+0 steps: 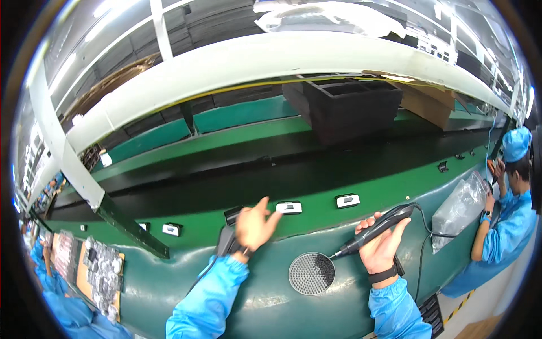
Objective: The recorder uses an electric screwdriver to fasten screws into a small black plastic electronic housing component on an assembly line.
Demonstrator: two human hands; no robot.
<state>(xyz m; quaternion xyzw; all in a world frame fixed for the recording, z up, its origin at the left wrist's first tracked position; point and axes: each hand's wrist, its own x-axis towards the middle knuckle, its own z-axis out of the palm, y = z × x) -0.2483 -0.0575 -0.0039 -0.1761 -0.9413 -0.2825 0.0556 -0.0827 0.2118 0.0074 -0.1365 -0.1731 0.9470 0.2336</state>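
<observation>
My right hand [379, 248] is wrapped round a black electric screwdriver [377, 230] with a cable at its rear end. The screwdriver's tip points down-left to the rim of a round grey dish [311, 273]. The dish has a grid of small holes, with dark specks, perhaps screws, gathered on its right side. My left hand [255, 226] is over the front edge of the green line with fingers apart. Beside it lie a small black part [232, 214] and a dark corded tool [227, 242], partly hidden by the hand. A white-and-black unit [289, 208] sits just right of it.
More white units [347, 201] [171, 229] line the belt's green border. A clear plastic bag [460, 209] lies at right, near a co-worker [508, 214] in blue. Bagged parts [103, 271] lie at left. A black divided box [350, 110] stands behind; a slanted post [132, 231] rises at left.
</observation>
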